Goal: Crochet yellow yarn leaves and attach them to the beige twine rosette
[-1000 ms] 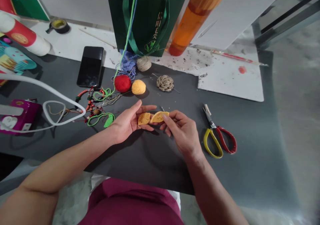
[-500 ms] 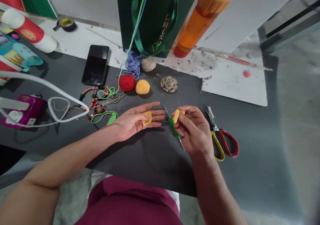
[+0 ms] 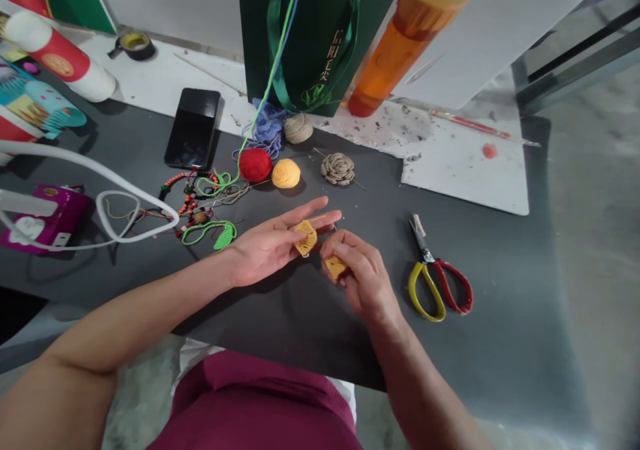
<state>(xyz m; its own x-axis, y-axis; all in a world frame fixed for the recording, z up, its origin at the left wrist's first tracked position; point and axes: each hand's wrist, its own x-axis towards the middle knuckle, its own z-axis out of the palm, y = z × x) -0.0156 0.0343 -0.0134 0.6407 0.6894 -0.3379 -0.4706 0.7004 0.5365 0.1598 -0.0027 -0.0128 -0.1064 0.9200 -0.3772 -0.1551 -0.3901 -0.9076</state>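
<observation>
My left hand (image 3: pixel 265 247) pinches a small yellow crochet piece (image 3: pixel 306 239) between thumb and fingers, with its index and middle fingers stretched forward. Close beside it, my right hand (image 3: pixel 364 271) grips another yellow crochet piece (image 3: pixel 335 267), fingers curled round it. The two pieces are near each other but look apart. A thin metal tip (image 3: pixel 336 226) shows just above the right fingers; the rest of that tool is hidden. Scissors (image 3: pixel 427 257) with one yellow and one red handle lie to the right of my right hand.
Beyond my hands lie a yellow yarn ball (image 3: pixel 286 173), a red yarn ball (image 3: pixel 255 165), a beige yarn ball (image 3: pixel 299 129) and a coiled crochet flower (image 3: pixel 337 169). A phone (image 3: pixel 193 129), green crochet leaf (image 3: pixel 225 235) and white cable (image 3: pixel 150 197) are leftward. An orange bottle (image 3: pixel 395 57) stands behind.
My right hand has moved left and toward me with its yellow piece, and now covers the green-handled hook. My left hand has shifted slightly right, turning its piece.
</observation>
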